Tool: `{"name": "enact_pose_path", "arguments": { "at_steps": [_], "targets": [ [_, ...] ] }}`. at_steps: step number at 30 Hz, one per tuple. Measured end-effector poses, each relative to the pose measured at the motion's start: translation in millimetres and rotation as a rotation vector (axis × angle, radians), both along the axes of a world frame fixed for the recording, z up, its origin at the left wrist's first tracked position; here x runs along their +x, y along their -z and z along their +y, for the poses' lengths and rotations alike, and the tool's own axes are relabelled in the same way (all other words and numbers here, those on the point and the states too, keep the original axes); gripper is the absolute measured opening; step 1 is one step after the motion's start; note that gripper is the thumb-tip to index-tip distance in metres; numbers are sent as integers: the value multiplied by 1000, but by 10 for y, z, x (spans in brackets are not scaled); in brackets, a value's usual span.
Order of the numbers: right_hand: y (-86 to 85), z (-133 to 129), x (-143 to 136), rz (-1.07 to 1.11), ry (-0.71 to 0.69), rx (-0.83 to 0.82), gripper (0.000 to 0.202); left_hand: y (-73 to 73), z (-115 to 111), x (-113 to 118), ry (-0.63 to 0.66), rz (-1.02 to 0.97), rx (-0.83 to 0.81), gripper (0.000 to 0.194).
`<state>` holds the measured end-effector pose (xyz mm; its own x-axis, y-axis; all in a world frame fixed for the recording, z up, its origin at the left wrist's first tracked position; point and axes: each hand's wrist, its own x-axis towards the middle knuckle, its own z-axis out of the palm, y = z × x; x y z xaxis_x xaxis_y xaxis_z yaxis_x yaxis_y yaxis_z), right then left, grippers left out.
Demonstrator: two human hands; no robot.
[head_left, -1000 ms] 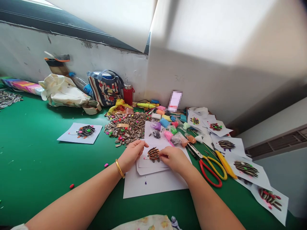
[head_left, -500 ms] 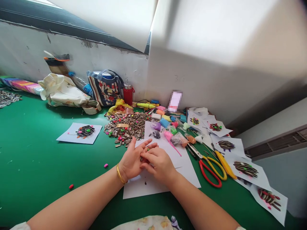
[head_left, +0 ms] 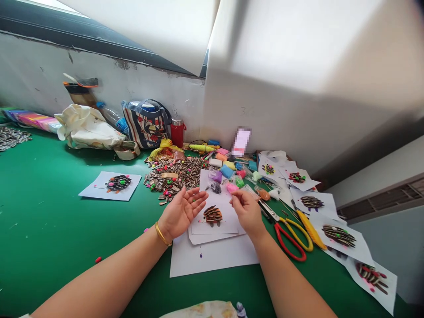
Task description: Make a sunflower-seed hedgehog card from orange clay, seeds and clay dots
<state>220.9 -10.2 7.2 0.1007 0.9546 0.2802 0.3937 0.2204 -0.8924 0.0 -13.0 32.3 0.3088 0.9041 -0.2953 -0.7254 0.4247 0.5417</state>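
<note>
My left hand is palm up with its fingers stretched out. A small green bit shows by its fingers. On the right, my right hand has thumb and forefinger pinched together beside a bag of pink clay; what they hold, if anything, is too small to name. Between the hands lies a hedgehog picture made of sunflower seeds and orange clay on white paper. Larger white sheets lie beneath it. Beyond the left hand is a heap of striped sunflower seeds mixed with coloured ones.
Scissors with red and yellow handles and a yellow utility knife lie at right. Several seed pictures line the right edge. Another picture lies at left. Bags of clay, a cloth bag and a red flask stand behind.
My hands have come apart. The right hand has moved right and slightly up from the left palm, uncovering the hedgehog picture. The left hand stays palm up, slightly further left.
</note>
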Motion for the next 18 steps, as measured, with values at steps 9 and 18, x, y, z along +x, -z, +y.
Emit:
{"name": "enact_pose_path", "arguments": {
  "at_steps": [9, 18],
  "targets": [
    [57, 84, 62, -41, -38, -100, 28, 56, 135, -118, -112, 63, -8, 33],
    [140, 116, 53, -207, -70, -68, 33, 10, 188, -117, -288, 375, 115, 38]
  ]
}}
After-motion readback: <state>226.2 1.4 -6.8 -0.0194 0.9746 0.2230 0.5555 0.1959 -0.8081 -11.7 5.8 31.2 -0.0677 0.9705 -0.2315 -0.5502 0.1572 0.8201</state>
